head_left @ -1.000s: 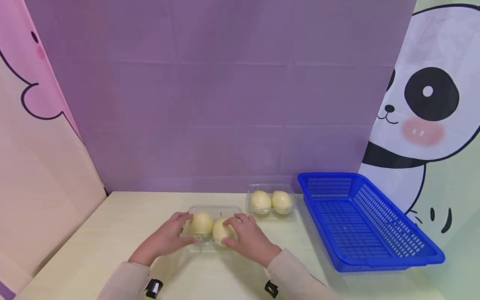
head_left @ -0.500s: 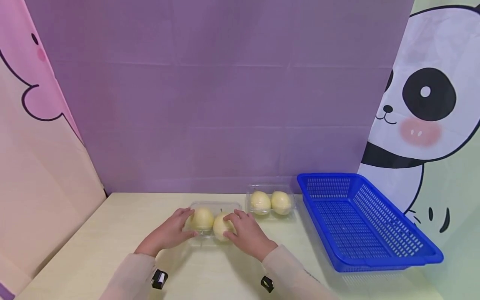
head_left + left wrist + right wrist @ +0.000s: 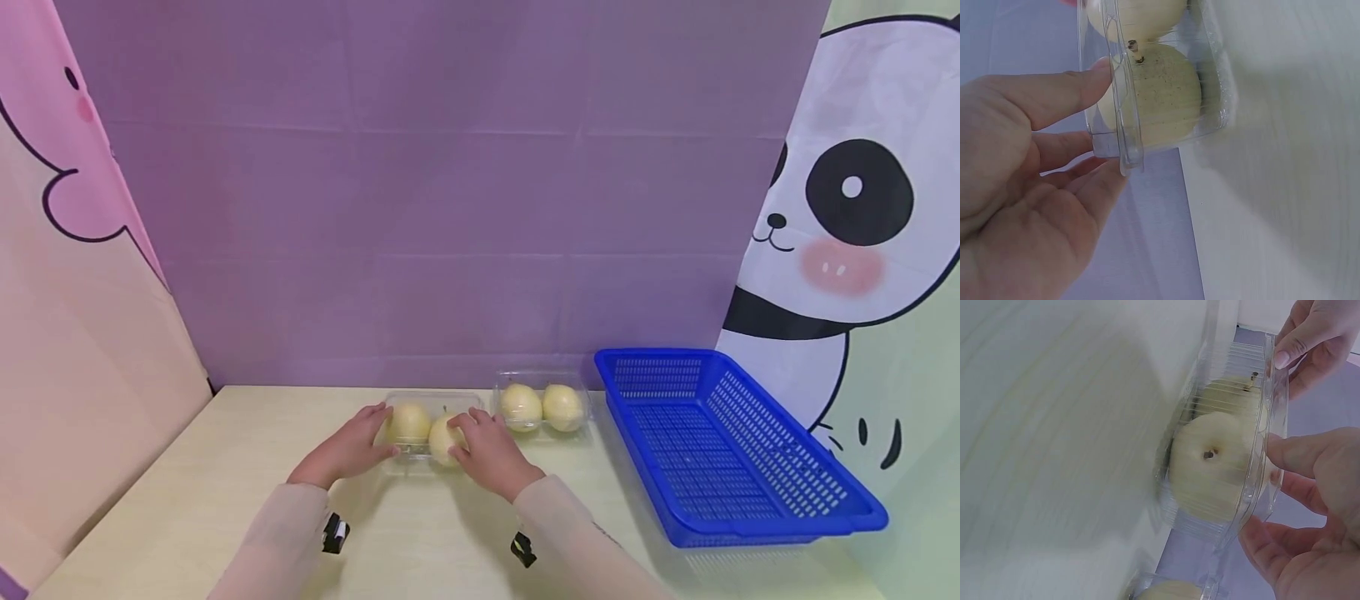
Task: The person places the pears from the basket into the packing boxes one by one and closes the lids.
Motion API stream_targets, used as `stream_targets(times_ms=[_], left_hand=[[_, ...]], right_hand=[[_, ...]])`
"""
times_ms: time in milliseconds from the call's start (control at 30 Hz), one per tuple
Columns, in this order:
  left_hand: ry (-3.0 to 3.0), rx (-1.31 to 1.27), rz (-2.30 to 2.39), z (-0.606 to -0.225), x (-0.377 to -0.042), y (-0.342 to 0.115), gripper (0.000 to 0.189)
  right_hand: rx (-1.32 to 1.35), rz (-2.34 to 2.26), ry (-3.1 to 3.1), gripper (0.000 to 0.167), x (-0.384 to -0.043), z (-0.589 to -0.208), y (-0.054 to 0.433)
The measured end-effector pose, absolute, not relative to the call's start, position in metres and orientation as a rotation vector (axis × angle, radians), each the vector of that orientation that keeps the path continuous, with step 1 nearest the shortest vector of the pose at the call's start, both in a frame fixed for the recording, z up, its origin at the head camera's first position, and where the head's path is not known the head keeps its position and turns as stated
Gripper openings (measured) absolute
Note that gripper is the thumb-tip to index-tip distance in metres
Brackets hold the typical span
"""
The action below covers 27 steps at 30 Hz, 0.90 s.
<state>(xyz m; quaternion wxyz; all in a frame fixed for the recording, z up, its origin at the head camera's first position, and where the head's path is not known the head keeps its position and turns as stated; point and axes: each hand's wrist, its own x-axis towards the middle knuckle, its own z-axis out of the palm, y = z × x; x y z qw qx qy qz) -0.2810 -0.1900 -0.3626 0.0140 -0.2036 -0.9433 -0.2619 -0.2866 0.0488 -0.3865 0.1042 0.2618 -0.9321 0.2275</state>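
A clear plastic clamshell box stands on the table, holding two pale yellow pears, one on the left and one on the right. My left hand grips its left end; in the left wrist view the thumb lies along the lid's rim and the fingers curl below. At the right end my right hand grips it too, thumb and fingers around the rim, as the right wrist view shows. The box's lid is down over the pears, and their brown stems show through the plastic.
A second clear box with two pears stands at the back, just right of the first. Further right is a blue perforated basket. A purple backdrop rises behind the pale wooden table.
Both hands have moved the box away from me, toward the back of the table and slightly right, closer to the second box. The basket and second box have stayed put.
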Motion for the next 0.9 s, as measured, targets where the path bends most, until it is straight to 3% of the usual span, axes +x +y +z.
stream_targets(times_ms=[467, 900], left_hand=[[-2.900, -0.603, -0.765, -0.364, -0.292, -0.186, 0.063], [-2.913, -0.409, -0.795, -0.363, -0.307, -0.179, 0.059]], right_hand=[[0.722, 0.694, -2.794, 0.035, -0.301, -0.388, 0.045], [0.636, 0.654, -2.812, 0.036, -0.313, -0.389, 0.036]])
